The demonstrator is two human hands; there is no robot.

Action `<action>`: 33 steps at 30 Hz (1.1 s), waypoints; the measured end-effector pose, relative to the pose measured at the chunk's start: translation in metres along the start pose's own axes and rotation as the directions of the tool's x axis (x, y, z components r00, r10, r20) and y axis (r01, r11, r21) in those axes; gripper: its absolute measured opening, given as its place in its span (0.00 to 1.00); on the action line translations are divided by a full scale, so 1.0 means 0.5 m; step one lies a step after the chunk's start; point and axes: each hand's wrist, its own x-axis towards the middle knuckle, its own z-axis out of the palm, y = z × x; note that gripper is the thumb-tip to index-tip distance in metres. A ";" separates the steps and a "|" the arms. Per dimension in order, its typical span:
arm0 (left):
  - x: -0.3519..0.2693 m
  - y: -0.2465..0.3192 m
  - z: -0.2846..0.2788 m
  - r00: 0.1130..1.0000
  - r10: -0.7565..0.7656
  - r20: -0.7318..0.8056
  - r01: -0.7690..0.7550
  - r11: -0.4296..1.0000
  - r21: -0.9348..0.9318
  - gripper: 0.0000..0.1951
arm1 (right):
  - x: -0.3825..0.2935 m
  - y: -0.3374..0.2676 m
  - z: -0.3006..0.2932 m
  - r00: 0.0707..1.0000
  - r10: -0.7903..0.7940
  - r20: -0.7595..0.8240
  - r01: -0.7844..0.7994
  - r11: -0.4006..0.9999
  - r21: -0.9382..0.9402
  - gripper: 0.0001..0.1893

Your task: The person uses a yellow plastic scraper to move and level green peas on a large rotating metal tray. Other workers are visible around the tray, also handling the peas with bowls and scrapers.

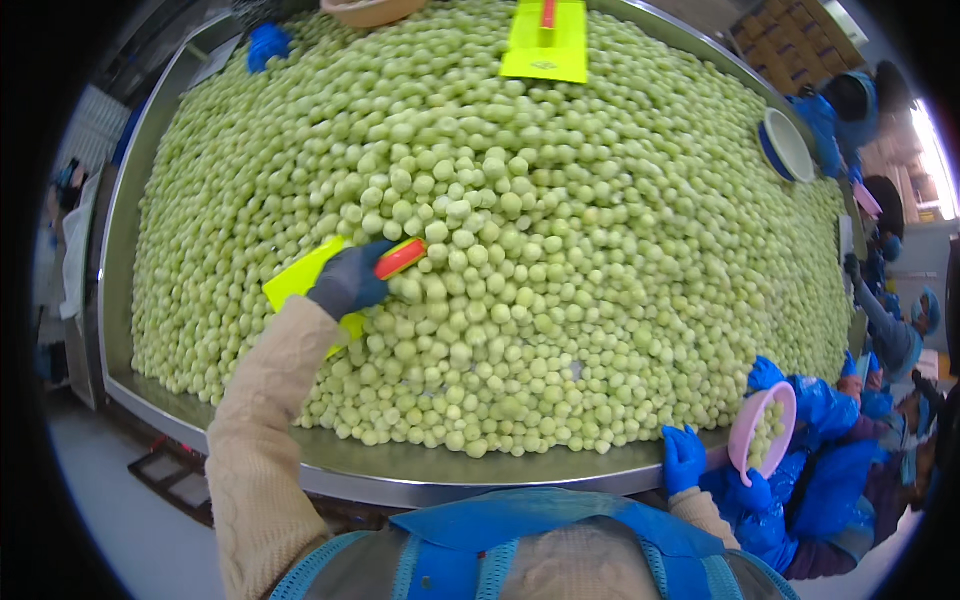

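A thick layer of round, pale green fruit (480,255) covers the large metal sorting table (450,471) before me. My left hand (349,277), in a dark grey-blue glove, grips the red handle (401,259) of a bright yellow plastic float (300,274). Part of the float's plate is hidden under that hand, and it lies among the fruit left of the middle. Fruit directly in front of the handle is slightly blurred. My right hand (684,457), gloved in blue, rests by the table's near rim at the right, fingers extended and holding nothing.
Another yellow float (544,49) lies on the fruit at the far side. Close on my right, a co-worker holds a pink basin (761,435) with some fruit. A white-and-blue basin (786,146) sits at the far right; a blue-gloved hand (268,46) reaches in far left.
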 end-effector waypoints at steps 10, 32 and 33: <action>0.113 0.364 0.172 0.964 0.222 0.147 -0.227 0.974 0.019 0.34 | 0.015 -0.031 -0.011 0.998 -0.026 -0.064 0.030 0.998 0.058 0.10; 0.051 1.194 0.140 0.865 0.451 0.222 -0.489 0.857 0.164 0.33 | -0.003 0.049 -0.009 0.916 -0.304 -0.261 0.391 0.821 0.416 0.11; 0.039 1.167 0.117 0.881 0.419 0.222 -0.459 0.870 0.178 0.32 | -0.001 0.051 -0.004 0.902 -0.299 -0.312 0.413 0.810 0.418 0.10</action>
